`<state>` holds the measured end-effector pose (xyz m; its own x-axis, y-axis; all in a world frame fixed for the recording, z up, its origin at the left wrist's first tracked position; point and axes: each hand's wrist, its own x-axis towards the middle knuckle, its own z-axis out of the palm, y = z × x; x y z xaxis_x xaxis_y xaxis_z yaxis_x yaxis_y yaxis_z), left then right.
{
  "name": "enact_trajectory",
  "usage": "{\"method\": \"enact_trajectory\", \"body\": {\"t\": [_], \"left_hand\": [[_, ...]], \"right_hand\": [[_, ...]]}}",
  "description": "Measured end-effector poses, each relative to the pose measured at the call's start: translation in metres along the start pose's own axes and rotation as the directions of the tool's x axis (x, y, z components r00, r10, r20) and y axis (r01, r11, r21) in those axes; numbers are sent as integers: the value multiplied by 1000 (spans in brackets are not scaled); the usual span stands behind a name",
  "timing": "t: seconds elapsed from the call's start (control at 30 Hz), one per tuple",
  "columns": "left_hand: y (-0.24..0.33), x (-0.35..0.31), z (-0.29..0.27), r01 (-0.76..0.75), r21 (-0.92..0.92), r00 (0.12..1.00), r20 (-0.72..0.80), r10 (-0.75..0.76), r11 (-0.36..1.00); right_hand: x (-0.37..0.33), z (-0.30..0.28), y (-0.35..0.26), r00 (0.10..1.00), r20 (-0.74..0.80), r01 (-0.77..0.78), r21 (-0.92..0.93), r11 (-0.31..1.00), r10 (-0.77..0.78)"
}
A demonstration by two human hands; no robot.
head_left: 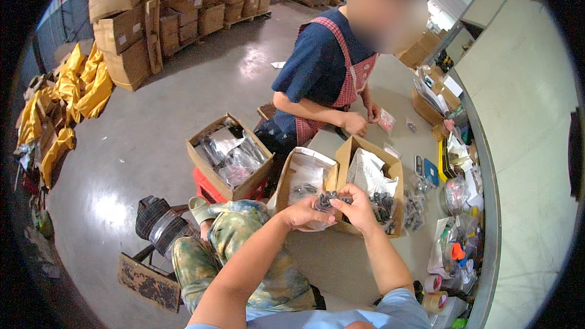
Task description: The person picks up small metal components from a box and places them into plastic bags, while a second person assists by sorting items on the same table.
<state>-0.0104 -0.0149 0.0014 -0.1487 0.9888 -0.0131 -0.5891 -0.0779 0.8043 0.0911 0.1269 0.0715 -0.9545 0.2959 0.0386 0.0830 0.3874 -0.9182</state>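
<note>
My left hand (pixel 303 213) is closed round a small clear plastic bag (pixel 317 226), whose lower part hangs below the fingers. Small dark parts (pixel 327 198) show between my two hands, at the top of the bag. My right hand (pixel 358 208) pinches at these parts with thumb and fingers; their exact kind is too small to make out. Just beyond my right hand stands an open cardboard box (pixel 397 198) with loose dark parts (pixel 382 202) and white paper. Beyond my left hand, another open box (pixel 281 187) holds clear bags with dark contents.
Across the table (pixel 359 262) a person (pixel 326 64) in a checked apron handles a small packet (pixel 386 120). Left stands a box of plastic bags (pixel 231 152) on a red support. Bags, tape rolls (pixel 434 302) and a blue device (pixel 431 172) line the right side.
</note>
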Motion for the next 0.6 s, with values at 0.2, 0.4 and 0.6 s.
{"method": "enact_trajectory", "body": {"t": [0.2,0.4,0.6], "left_hand": [[1,-8,1,-40,-113,997,59,47,993],[-5,-8,4,-26,-82,996,87,33,996],[-7,-7,3,-105,-26,986,125,108,994]], "right_hand": [[-11,6,-30,981,192,-5,-33,999,12],[-3,-11,-53,954,239,-68,-420,905,182],[7,7,-40,967,248,32,117,993,-61]]}}
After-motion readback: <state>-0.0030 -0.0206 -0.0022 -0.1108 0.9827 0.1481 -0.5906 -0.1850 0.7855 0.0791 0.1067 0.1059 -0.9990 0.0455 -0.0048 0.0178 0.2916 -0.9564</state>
